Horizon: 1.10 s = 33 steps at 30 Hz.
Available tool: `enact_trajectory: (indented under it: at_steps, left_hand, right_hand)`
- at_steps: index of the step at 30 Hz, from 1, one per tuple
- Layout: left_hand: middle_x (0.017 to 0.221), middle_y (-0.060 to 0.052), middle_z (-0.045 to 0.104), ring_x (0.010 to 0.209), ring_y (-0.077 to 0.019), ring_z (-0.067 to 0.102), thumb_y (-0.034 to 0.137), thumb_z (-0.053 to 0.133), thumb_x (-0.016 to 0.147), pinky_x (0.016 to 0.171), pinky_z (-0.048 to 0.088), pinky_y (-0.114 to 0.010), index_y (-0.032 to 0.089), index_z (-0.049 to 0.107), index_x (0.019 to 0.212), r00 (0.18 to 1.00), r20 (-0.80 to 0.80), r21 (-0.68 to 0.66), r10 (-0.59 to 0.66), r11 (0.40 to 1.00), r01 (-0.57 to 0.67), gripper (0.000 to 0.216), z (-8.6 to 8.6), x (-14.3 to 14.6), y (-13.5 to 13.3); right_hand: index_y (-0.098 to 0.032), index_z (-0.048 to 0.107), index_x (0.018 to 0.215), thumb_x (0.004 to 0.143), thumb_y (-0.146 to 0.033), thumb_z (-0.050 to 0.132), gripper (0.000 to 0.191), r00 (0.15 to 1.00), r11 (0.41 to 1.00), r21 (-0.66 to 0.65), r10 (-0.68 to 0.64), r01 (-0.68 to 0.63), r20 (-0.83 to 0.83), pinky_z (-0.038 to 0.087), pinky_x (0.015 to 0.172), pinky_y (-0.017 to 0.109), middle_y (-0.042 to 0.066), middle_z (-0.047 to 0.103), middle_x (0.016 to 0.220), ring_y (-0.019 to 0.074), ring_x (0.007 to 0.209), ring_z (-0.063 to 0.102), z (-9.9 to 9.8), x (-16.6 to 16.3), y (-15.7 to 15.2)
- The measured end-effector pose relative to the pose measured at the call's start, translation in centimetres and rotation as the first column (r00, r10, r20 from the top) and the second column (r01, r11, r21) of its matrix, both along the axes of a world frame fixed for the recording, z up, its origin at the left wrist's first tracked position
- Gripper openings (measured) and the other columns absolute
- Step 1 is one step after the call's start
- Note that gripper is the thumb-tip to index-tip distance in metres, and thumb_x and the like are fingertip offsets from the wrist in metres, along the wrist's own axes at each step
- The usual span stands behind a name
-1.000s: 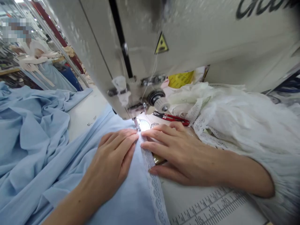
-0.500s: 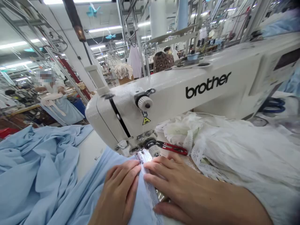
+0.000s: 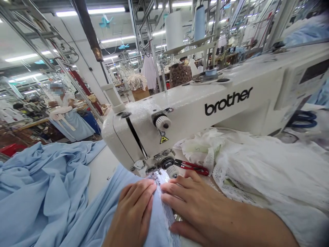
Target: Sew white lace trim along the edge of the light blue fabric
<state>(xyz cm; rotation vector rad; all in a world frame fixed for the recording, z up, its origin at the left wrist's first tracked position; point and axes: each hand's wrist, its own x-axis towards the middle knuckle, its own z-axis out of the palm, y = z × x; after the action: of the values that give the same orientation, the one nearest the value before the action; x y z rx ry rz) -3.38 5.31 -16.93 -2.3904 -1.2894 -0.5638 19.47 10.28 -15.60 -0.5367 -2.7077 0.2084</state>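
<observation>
Lace trim (image 3: 167,214) is being laid along the edge of the light blue fabric (image 3: 51,192) at the bottom centre of the frame, running up between the two hands toward the presser foot (image 3: 154,175). It is being held flat by the left hand (image 3: 133,212), whose fingers are being kept together and stretched out on the blue cloth just left of the strip. It is also being held by the right hand (image 3: 195,206), spread flat with nothing clasped and touching the lace's right edge. For a straight seam, both layers are probably best being guided with light, even pressure, the two edges being matched without stretching, and the fingertips being held clear of the foot. Just beyond the right hand, red thread snips (image 3: 191,167) are lying beside a heap of white lace cloth (image 3: 269,164) at centre right. The white sewing machine (image 3: 205,99) is filling the middle of the frame. Farther off, at centre left, another person (image 3: 64,113) is being seen at a workbench.
</observation>
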Motion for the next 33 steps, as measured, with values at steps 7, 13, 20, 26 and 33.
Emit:
enact_trajectory:
  at_steps: [7, 13, 20, 26, 33]
  left_hand:
    - [0.113, -0.005, 0.072, 0.109, -0.0127, 0.065, 0.023, 0.037, 0.100, 0.091, 0.045, -0.025, 0.013, 0.059, 0.116, 0.996, -0.088, 0.096, 0.006, 0.995, 0.002, 0.029, 0.1, 0.9, -1.3]
    - [0.108, -0.007, 0.074, 0.103, -0.0126, 0.068, 0.019, 0.036, 0.099, 0.086, 0.048, -0.025, 0.012, 0.059, 0.114, 0.994, -0.108, 0.115, 0.008, 0.993, 0.005, 0.029, 0.2, 1.1, -1.5]
    - [0.113, -0.006, 0.073, 0.103, -0.0146, 0.068, 0.017, 0.038, 0.096, 0.084, 0.050, -0.028, 0.014, 0.059, 0.114, 0.995, -0.085, 0.065, 0.048, 0.997, -0.043, 0.028, 0.2, 1.0, -0.5]
    - [0.117, -0.005, 0.071, 0.110, -0.0138, 0.066, 0.020, 0.040, 0.097, 0.088, 0.050, -0.026, 0.014, 0.057, 0.120, 0.994, -0.111, 0.090, 0.022, 0.996, -0.012, 0.029, -0.4, 0.7, -1.6]
    - [0.114, -0.005, 0.073, 0.106, -0.0146, 0.068, 0.021, 0.038, 0.098, 0.085, 0.054, -0.028, 0.015, 0.058, 0.117, 0.996, -0.075, 0.096, 0.041, 0.995, -0.034, 0.029, -0.4, 1.1, -1.1]
  right_hand:
    - [-0.021, 0.059, 0.112, 0.100, -0.038, 0.052, 0.022, 0.999, 0.999, -0.025, 0.041, -0.041, -0.001, 0.036, 0.093, 0.040, 0.003, 0.067, 0.112, 0.0230, 0.102, 0.057, -0.4, 0.3, -0.7]
    - [-0.021, 0.058, 0.111, 0.100, -0.040, 0.053, 0.023, 0.999, 0.999, -0.028, 0.037, -0.038, -0.030, 0.033, 0.096, 0.042, 0.002, 0.065, 0.116, 0.0223, 0.105, 0.055, -1.0, 0.4, -0.7]
    - [-0.021, 0.059, 0.114, 0.101, -0.043, 0.049, 0.028, 0.999, 1.000, -0.010, -0.002, 0.001, -0.033, 0.037, 0.091, 0.042, 0.007, 0.067, 0.113, 0.0249, 0.103, 0.057, -0.6, -0.2, 0.2]
    - [-0.020, 0.061, 0.107, 0.103, -0.033, 0.046, 0.020, 0.997, 0.998, 0.015, 0.065, -0.065, -0.032, 0.035, 0.091, 0.039, 0.004, 0.068, 0.103, 0.0218, 0.097, 0.058, -0.7, 0.3, -0.7]
    - [-0.020, 0.060, 0.103, 0.101, -0.037, 0.050, 0.020, 1.000, 1.000, -0.010, 0.024, -0.024, -0.019, 0.035, 0.089, 0.041, 0.004, 0.068, 0.106, 0.0222, 0.095, 0.057, -0.8, -0.1, -0.2]
